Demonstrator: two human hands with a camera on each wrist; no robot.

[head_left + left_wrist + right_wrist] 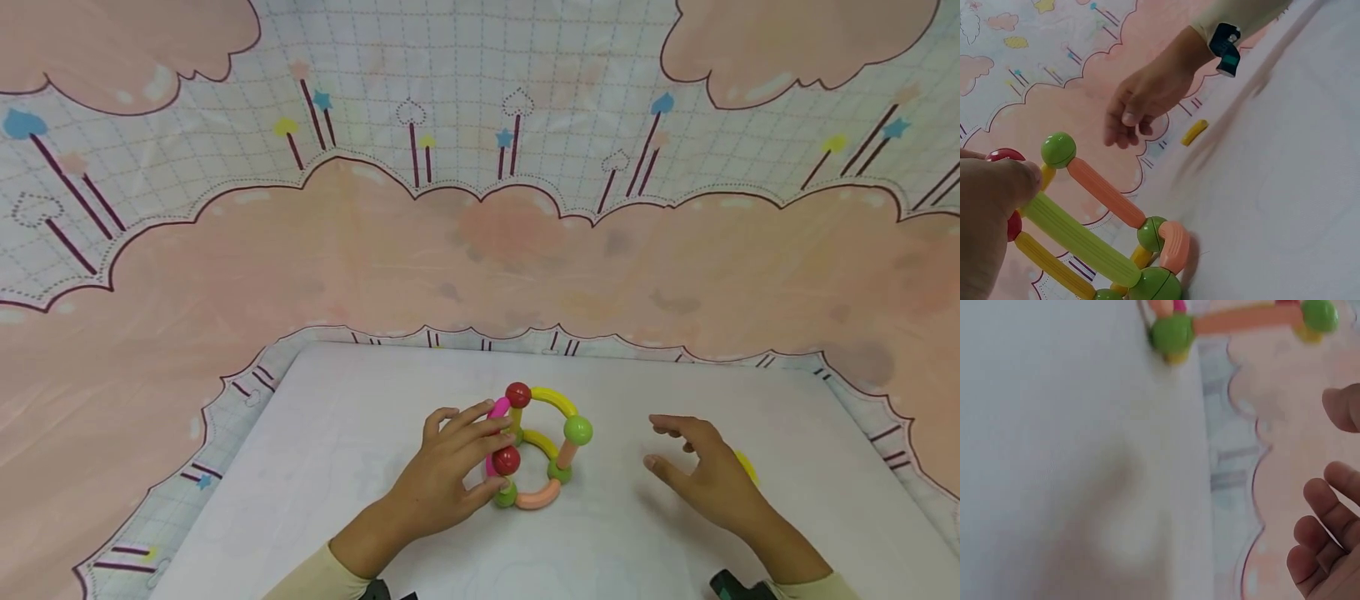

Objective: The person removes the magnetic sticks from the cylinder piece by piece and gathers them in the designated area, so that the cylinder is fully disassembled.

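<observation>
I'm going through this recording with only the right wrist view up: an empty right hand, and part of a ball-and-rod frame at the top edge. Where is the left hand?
Observer: The left hand holds the ball-and-rod frame, close to a red ball.
Operator: Are any loose pieces lying about?
Observer: Yes, a yellow piece lies on the white tabletop, apart from the frame.
Operator: Does the frame have a rod colour that I'm missing?
Observer: Light green: the left wrist view shows a light green rod in it.
</observation>
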